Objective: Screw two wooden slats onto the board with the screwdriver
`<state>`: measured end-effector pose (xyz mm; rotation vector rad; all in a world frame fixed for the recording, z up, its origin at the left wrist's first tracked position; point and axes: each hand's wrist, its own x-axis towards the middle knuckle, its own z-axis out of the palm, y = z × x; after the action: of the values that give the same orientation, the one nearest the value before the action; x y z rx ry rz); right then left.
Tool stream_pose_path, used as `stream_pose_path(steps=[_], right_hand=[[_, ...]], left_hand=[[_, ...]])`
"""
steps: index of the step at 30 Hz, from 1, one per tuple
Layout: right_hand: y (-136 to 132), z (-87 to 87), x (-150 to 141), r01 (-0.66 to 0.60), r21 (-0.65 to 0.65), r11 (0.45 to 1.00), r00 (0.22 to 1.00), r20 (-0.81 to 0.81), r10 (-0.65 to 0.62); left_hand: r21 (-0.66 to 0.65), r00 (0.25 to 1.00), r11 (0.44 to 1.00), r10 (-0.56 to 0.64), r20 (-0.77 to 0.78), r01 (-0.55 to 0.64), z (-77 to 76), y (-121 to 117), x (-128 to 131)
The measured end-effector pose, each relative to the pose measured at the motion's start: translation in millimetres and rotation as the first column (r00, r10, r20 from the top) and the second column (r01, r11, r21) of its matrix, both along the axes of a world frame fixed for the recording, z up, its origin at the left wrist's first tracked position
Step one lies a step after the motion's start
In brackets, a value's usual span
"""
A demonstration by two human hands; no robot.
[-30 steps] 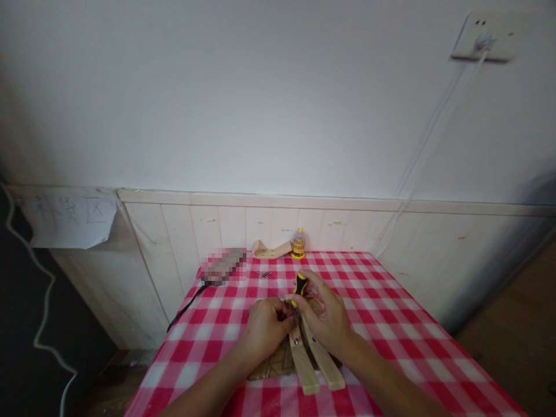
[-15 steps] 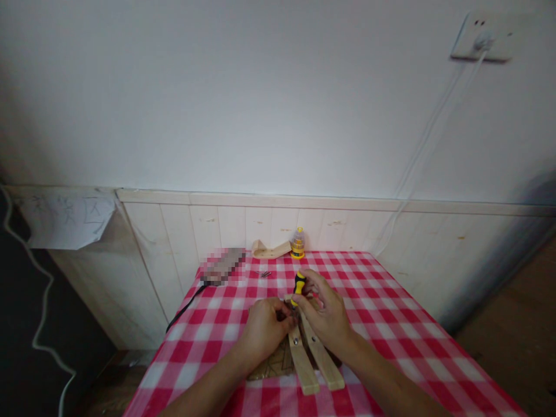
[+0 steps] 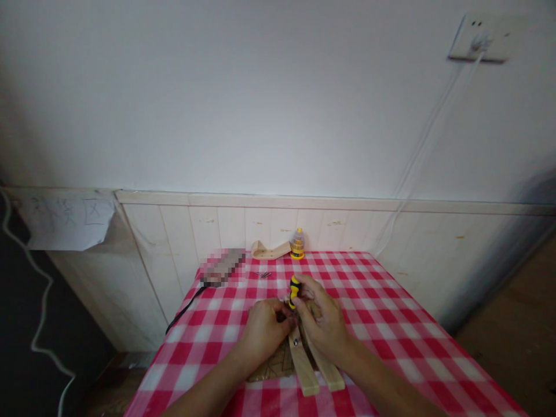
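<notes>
In my right hand (image 3: pixel 326 321) is a short yellow-and-black screwdriver (image 3: pixel 294 289), gripped near upright by thumb and fingers. Its tip is down at two pale wooden strips (image 3: pixel 306 370), which lie side by side and point towards me. My left hand (image 3: pixel 266 329) has its fingers pinched together right by the screwdriver's lower end; whatever they hold there is hidden. A metal screw head (image 3: pixel 296 342) shows on the left strip. Beneath the strips lies a brown patterned board (image 3: pixel 270 369), partly covered by my hands.
Along the far edge stand a curved wooden piece (image 3: pixel 270 251) and a yellow-based bit case (image 3: pixel 297 245). Several small screws (image 3: pixel 263 275) lie on the red-and-white checked cloth (image 3: pixel 377 324). At the back left is a blurred flat object (image 3: pixel 223 267) with a black strap.
The screwdriver and my right hand have shifted slightly left and down, and the hand now covers the right strip's screw. My left hand stays in nearly the same place.
</notes>
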<state>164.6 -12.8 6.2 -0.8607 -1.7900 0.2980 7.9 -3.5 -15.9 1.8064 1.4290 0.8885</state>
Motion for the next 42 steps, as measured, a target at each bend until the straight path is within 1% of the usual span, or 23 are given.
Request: stream_pose_path(steps=[3,8,12,18,24,28,31,38,42], right_hand=[[2,2.5,-1,0.0,-0.014,1.0,0.999,-0.042,0.0],[6,5.0,-1,0.045,-0.018,0.999,0.994,-0.1,-0.047],[7,3.3,0,0.075,-0.012,0.997,0.993,-0.089,-0.076],[9,1.4,0,0.084,0.004,0.996,0.993,-0.078,-0.083],[3,1.9,1,0.054,0.055,0.997,0.998,-0.031,-0.052],[-2,3.5,1,0.031,0.048,0.998,0.999,0.008,-0.031],[0,3.6,0,0.016,0.021,1.0,1.0,-0.015,-0.016],[7,4.5,-1,0.035,-0.019,0.999,0.994,-0.106,-0.037],[7,4.8,-1,0.06,0.007,0.998,0.994,-0.097,-0.059]], left_hand=[[-0.005,1.0,1.0,-0.002,-0.006,0.002,0.7,-1,0],[-0.011,1.0,1.0,0.005,0.008,-0.005,0.7,-1,1],[-0.005,1.0,1.0,0.007,0.007,-0.007,-0.6,0,1],[0.004,1.0,1.0,-0.001,0.029,0.001,-2.2,0,0],[0.012,1.0,1.0,-0.004,0.016,0.004,-2.6,1,1],[0.016,1.0,1.0,-0.002,-0.004,0.002,-2.1,1,1],[0.021,1.0,1.0,0.002,-0.01,-0.002,-1.9,0,0],[0.01,1.0,1.0,0.002,0.028,-0.002,-2.8,1,1],[0.007,1.0,1.0,0.008,0.03,-0.008,-3.9,1,1]])
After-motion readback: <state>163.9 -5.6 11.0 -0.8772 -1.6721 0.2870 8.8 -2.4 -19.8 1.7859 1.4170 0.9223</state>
